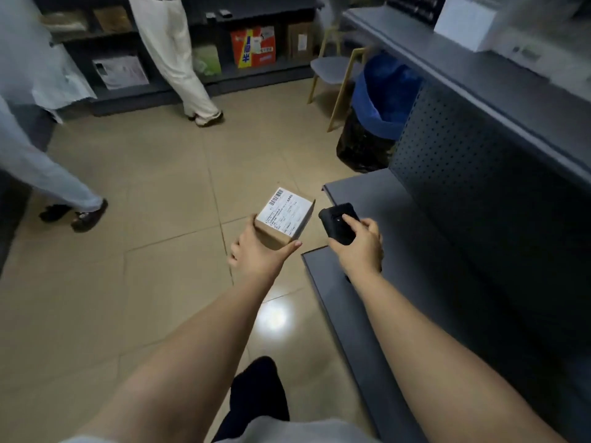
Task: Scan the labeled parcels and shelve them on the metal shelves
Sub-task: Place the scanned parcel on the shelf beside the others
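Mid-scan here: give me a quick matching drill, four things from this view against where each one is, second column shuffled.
Things:
1. cardboard parcel
2. black scanner
3. blue-lined bin
4. white box

Places:
A. on the floor beside the chair
B. in the right hand
C. on the upper grey shelf at right
D. in the left hand

Pairs: 1-D, 2-B, 3-A, 4-C
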